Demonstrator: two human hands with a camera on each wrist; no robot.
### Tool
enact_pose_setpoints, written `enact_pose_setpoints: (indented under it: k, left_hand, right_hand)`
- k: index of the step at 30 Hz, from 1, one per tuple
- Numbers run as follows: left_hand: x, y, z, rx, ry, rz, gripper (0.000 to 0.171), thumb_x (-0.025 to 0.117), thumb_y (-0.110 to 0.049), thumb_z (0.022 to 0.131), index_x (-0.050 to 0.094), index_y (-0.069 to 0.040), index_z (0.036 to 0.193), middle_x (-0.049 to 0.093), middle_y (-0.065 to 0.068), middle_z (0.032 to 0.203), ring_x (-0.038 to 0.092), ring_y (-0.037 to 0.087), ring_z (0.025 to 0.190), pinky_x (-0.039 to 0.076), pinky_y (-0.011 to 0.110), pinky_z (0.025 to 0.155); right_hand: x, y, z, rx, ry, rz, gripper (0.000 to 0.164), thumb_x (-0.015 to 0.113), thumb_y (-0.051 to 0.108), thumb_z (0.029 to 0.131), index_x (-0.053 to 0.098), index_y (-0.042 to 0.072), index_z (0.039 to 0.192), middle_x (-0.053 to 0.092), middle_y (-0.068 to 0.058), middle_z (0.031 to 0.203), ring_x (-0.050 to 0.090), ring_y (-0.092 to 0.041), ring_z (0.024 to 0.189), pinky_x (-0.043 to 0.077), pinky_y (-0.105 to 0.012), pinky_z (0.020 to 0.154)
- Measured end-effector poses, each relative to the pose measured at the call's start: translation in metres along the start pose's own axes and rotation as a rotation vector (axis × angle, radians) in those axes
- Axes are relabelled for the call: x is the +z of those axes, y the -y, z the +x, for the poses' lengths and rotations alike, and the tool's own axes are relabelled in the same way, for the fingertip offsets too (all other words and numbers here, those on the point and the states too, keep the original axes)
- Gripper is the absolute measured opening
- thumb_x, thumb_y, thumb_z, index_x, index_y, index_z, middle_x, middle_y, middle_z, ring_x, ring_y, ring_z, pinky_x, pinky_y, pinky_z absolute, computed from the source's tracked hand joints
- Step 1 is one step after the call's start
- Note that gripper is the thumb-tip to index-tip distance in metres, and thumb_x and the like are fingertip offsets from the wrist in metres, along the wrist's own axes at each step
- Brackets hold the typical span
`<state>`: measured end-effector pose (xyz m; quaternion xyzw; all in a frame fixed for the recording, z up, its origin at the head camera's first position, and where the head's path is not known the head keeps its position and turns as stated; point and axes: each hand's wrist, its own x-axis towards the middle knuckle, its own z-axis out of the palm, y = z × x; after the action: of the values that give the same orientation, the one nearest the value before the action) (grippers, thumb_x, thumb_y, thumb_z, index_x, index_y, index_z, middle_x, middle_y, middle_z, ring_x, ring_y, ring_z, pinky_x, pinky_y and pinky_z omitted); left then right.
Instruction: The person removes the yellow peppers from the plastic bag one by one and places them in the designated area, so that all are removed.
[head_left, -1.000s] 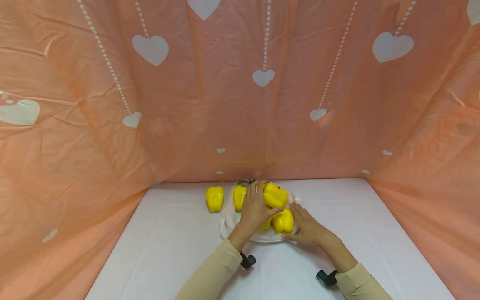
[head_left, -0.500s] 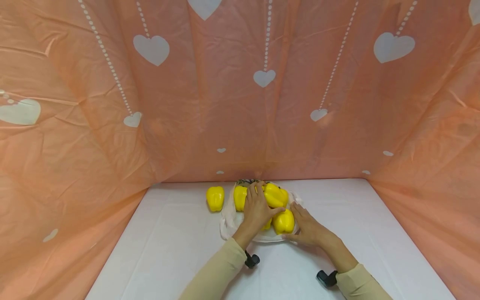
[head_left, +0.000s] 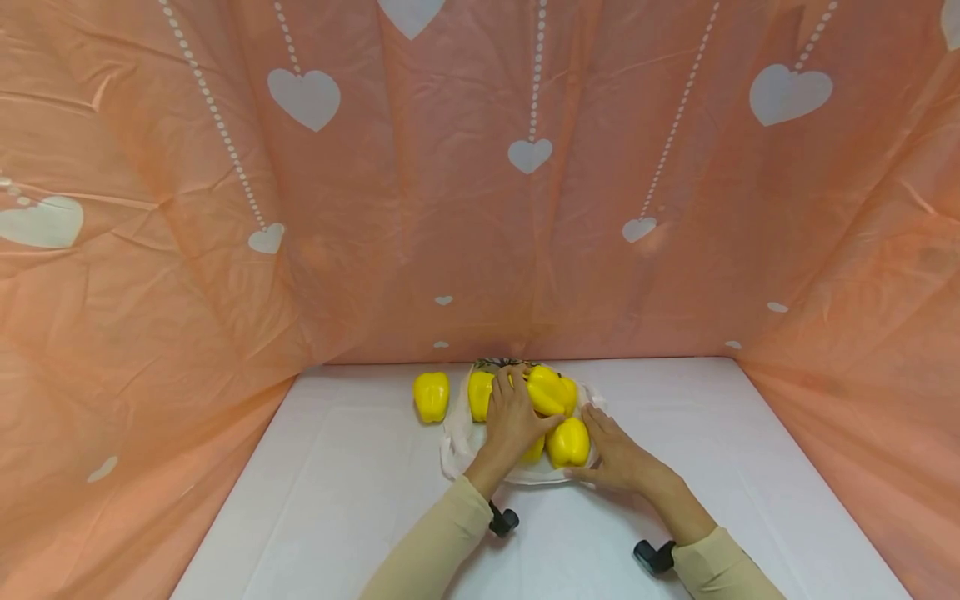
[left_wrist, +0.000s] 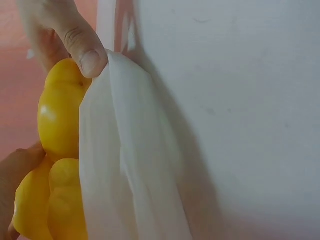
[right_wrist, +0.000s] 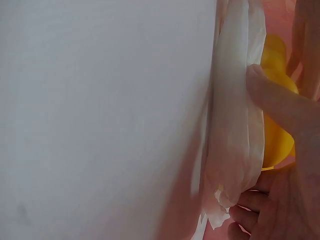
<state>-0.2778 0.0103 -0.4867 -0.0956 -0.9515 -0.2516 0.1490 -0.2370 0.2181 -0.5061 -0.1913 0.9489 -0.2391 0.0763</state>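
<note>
Several yellow bell peppers sit in a white cloth bag (head_left: 455, 450) with its mouth spread wide. My left hand (head_left: 512, 427) reaches over its middle, fingers bent down among the peppers and thumb stretched right. In the left wrist view, a bell pepper (left_wrist: 31, 202) lies between that hand's thumb and a finger; the other fingertips are hidden. My right hand (head_left: 618, 454) holds the bag's right side, its thumb (right_wrist: 272, 95) on the near rim and its fingers around the side. Close to the right hand lies another bell pepper (head_left: 568, 442).
One loose bell pepper (head_left: 431, 397) stands on the white table (head_left: 337, 492) left of the bag. A peach curtain (head_left: 465, 208) with white hearts closes off the back and both sides. Each wrist wears a small black camera (head_left: 504, 522).
My left hand shifted slightly right, then drew its thumb back a little. The right hand and the bag stay almost where they were.
</note>
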Motion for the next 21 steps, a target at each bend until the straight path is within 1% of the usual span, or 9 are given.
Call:
enact_pose_setpoints:
  k: [3,7,10,15,18,21]
  left_hand:
    - [-0.002,0.000,0.000,-0.010,0.017,-0.014,0.099,0.090,-0.055,0.083,0.035,-0.011,0.152,0.039,0.016,0.149,0.045,0.032,0.135,0.048,0.042,0.118]
    - [-0.004,0.003,-0.001,0.001,0.016,-0.033,0.098,0.091,-0.050,0.084,0.034,-0.010,0.154,0.040,0.016,0.149,0.046,0.032,0.134,0.049,0.042,0.117]
    - [-0.006,0.005,-0.002,0.017,0.004,-0.083,0.098,0.092,-0.043,0.085,0.034,-0.009,0.155,0.042,0.017,0.147,0.050,0.033,0.132,0.051,0.042,0.115]
    - [-0.011,0.010,-0.003,0.029,0.013,-0.184,0.096,0.092,-0.031,0.086,0.032,-0.009,0.158,0.041,0.018,0.146,0.052,0.033,0.131,0.053,0.042,0.114]
    - [-0.016,0.013,-0.003,0.025,0.024,-0.218,0.097,0.092,-0.028,0.087,0.030,-0.012,0.159,0.039,0.018,0.148,0.050,0.033,0.132,0.053,0.042,0.113]
    - [-0.020,0.016,-0.003,0.027,0.020,-0.241,0.096,0.092,-0.026,0.087,0.031,-0.012,0.159,0.039,0.018,0.149,0.050,0.033,0.132,0.054,0.043,0.112]
  right_hand:
    - [0.000,-0.001,0.000,0.008,0.001,-0.001,0.119,0.079,0.059,0.091,0.018,-0.012,0.165,0.016,-0.032,0.174,0.018,-0.049,0.161,0.018,-0.064,0.130]
    - [0.000,0.000,0.000,0.006,-0.002,0.003,0.119,0.080,0.058,0.091,0.018,-0.012,0.165,0.016,-0.033,0.174,0.018,-0.050,0.161,0.018,-0.065,0.129]
    - [0.000,0.000,0.000,0.001,-0.004,0.004,0.120,0.080,0.058,0.091,0.018,-0.013,0.165,0.016,-0.033,0.173,0.018,-0.050,0.161,0.018,-0.065,0.130]
    - [0.001,-0.002,0.001,0.013,0.003,0.004,0.121,0.079,0.060,0.091,0.017,-0.012,0.166,0.015,-0.031,0.174,0.018,-0.049,0.161,0.018,-0.064,0.130]
    - [0.000,-0.002,0.001,0.022,0.005,0.010,0.121,0.079,0.060,0.091,0.017,-0.011,0.166,0.015,-0.031,0.174,0.018,-0.050,0.161,0.018,-0.064,0.130]
    - [-0.001,-0.002,0.000,0.023,0.004,0.015,0.121,0.080,0.059,0.091,0.016,-0.011,0.166,0.014,-0.031,0.174,0.017,-0.051,0.160,0.018,-0.066,0.129]
